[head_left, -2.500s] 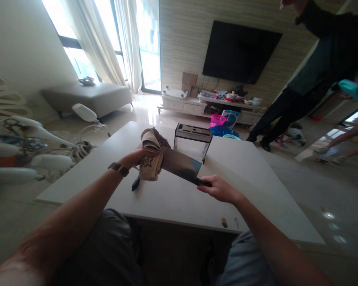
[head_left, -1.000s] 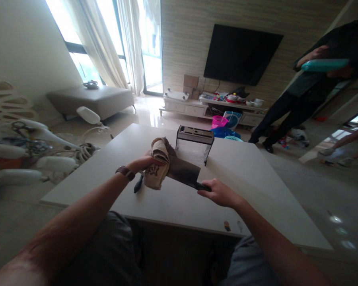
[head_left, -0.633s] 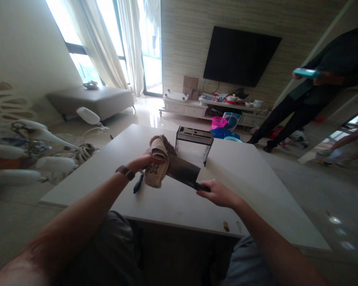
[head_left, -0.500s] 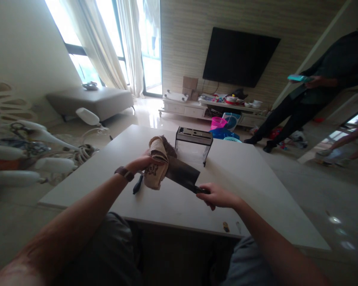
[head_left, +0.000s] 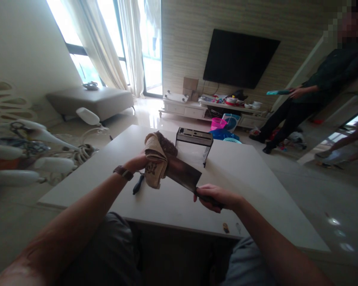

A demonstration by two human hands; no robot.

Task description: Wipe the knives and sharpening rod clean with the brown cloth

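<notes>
A dark, broad-bladed cleaver (head_left: 183, 172) is held above the white table, its blade slanting down to the right. My right hand (head_left: 216, 196) is wrapped round its black handle. My left hand (head_left: 140, 161), with a watch on the wrist, grips a folded beige and brown towel (head_left: 155, 159), which covers the left end of the blade; most of those fingers are hidden by the cloth. Behind the blade stands a knife block (head_left: 194, 137) with a slotted top and clear sides. A dark-handled tool (head_left: 138, 184) lies on the table below the towel.
Near the front edge of the white table (head_left: 250, 178) lie a small yellow and black item (head_left: 226, 227) and a small clear one (head_left: 238, 228). Pink and blue baskets (head_left: 218, 124) stand beyond it. At right, a person (head_left: 304, 95) holds a teal object. White lamp parts (head_left: 56, 165) crowd the left.
The towel in my left hand has shifted slightly left along the blade. My right hand's grip on the handle has turned a little. The person at right has lowered the teal object leftward.
</notes>
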